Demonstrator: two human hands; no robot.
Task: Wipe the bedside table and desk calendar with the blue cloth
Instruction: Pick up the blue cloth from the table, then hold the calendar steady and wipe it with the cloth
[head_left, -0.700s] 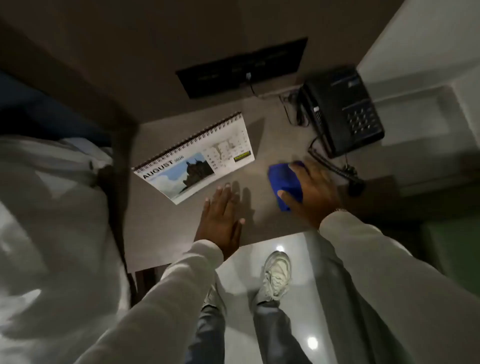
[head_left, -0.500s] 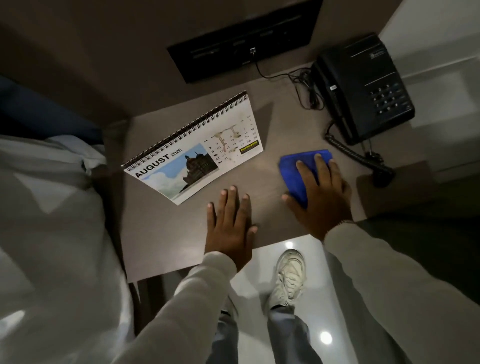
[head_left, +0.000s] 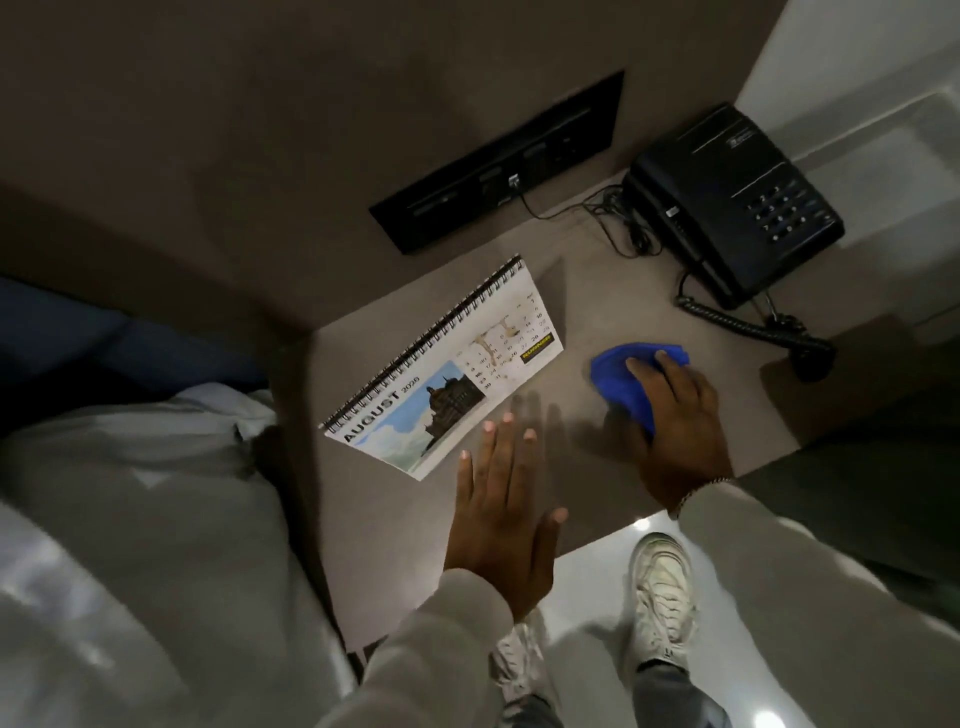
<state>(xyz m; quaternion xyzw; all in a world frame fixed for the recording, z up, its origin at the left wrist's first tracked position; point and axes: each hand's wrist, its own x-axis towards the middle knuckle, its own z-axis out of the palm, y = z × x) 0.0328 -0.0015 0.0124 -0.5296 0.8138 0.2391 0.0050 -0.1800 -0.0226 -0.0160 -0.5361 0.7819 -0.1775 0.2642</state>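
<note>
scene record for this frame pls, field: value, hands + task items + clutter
surface: bedside table, brown top
left hand: flat, fingers spread, empty, just below the calendar's near edge
right hand: pressing the cloth onto the table
cloth: blue, bunched, right of the calendar
calendar: spiral-bound, AUGUST page up, brownish stain on the date grid
phone: black, far right corner, coiled cord trailing toward the cloth
wall panel: black, cable plugged in
calendar wiped: stain still on it

right hand (head_left: 675, 415) | slid blue cloth (head_left: 626, 387) left, now bunched
</note>
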